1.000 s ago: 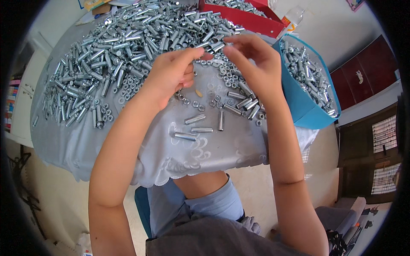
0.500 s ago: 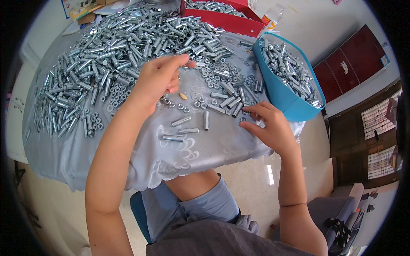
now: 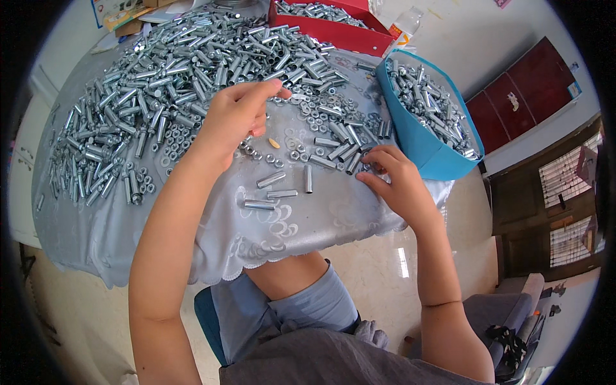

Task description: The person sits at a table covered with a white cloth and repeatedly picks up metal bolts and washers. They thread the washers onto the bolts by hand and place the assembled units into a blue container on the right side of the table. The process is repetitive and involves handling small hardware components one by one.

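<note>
Metal sleeves (image 3: 308, 179) | left hand (image 3: 234, 122): fingers curled, cannot tell if gripping | right hand (image 3: 400, 182): fingers parted beside sleeves

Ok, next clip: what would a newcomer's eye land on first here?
Most likely the huge heap of shiny metal sleeves and bolts, spread over the left and far part of the grey-covered table. Next, the bright blue bin full of similar parts at the table's right, and the red box at the far edge. The left hand is near the middle, the right hand below the bin.
</note>
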The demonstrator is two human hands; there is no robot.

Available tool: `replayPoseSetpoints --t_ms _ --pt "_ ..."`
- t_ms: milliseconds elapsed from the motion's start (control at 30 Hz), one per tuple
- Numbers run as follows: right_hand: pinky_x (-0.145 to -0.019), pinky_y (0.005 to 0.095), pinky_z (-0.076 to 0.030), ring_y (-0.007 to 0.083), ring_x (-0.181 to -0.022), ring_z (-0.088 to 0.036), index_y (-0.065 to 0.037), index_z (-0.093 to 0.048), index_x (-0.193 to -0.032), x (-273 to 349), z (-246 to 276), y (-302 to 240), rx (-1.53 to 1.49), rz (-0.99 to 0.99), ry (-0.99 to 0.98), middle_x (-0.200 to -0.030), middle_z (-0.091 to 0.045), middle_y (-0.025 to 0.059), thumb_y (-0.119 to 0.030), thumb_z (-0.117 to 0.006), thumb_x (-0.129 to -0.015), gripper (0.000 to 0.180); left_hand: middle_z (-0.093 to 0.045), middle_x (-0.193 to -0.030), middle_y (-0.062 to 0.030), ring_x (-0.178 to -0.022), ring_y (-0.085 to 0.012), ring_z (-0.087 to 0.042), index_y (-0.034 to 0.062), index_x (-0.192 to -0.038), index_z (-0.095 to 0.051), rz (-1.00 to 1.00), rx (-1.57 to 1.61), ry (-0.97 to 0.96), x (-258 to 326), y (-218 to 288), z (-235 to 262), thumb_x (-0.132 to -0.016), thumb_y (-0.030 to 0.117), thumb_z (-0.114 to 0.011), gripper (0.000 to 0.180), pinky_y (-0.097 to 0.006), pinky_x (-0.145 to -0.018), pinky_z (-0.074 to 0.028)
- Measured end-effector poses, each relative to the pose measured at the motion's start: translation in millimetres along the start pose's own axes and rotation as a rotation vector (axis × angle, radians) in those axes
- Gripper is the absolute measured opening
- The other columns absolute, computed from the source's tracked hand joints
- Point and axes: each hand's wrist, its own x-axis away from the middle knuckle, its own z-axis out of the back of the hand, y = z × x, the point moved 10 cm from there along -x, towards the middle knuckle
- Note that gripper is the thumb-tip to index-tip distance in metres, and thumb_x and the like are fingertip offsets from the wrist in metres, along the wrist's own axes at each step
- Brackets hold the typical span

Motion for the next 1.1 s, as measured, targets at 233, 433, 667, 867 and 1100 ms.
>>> replayPoseSetpoints --t_ms 233,433,667,867,1100 --pt "-0.07 0.0342 -0.047 0.0309 -0.08 -0.057 0.003 -0.058 -0.089 -4.1 -3.5 2.9 -0.003 0.055 -0.022 -0.092 -0.057 0.014 -0.012 -0.066 -0.077 0.021 -0.027 -0.05 0.0092 -0.046 -0.0037 -0.025 -0.0005 -0.088 -0.064 -0.038 -0.012 0.003 0.2 4.3 1.6 -0.084 0.028 -0.058 0.03 -0.022 -0.047 -0.026" --pt "-0.07 0.0354 -0.047 0.0312 -0.079 -0.056 0.003 -0.056 -0.095 -5.1 -4.1 1.4 0.013 0.023 -0.03 -0.092 -0.055 0.016 -0.012 -0.064 -0.079 0.023 -0.028 -0.05 0.0093 -0.046 -0.0035 -0.026 -0.0014 -0.088 -0.064 -0.047 0.031 0.056 -0.2 5.8 7.7 -0.084 0.028 -0.058 0.03 -0.021 -0.047 -0.027" --pt "-0.069 0.0361 -0.046 0.0312 -0.076 -0.056 0.003 -0.056 -0.098 -6.4 -5.2 1.3 0.123 0.077 0.028 -0.091 -0.055 0.0175 -0.013 -0.062 -0.079 0.026 -0.027 -0.049 0.0093 -0.046 -0.0034 -0.026 -0.0014 -0.088 -0.064 -0.046 0.009 0.051 -2.7 3.8 7.4 -0.083 0.027 -0.059 0.029 -0.021 -0.047 -0.028" --pt "-0.069 0.036 -0.047 0.0312 -0.075 -0.057 0.002 -0.059 -0.096 -11.2 -7.1 11.5 0.052 -0.045 -0.03 -0.088 -0.056 0.0171 -0.013 -0.064 -0.077 0.025 -0.028 -0.049 0.009 -0.046 -0.0034 -0.026 -0.0009 -0.086 -0.065 -0.061 0.001 0.045 -1.5 4.6 7.7 -0.083 0.027 -0.059 0.028 -0.021 -0.047 -0.027" --pt "-0.069 0.0338 -0.047 0.0283 -0.075 -0.058 0.003 -0.061 -0.096 -14.0 -6.0 9.8 0.026 -0.091 -0.094 -0.086 -0.057 0.0157 -0.014 -0.065 -0.077 0.026 -0.029 -0.049 0.0082 -0.046 -0.0036 -0.026 0.0007 -0.084 -0.066 -0.068 -0.046 0.044 0.0 6.3 6.7 -0.082 0.028 -0.059 0.029 -0.021 -0.047 -0.027"
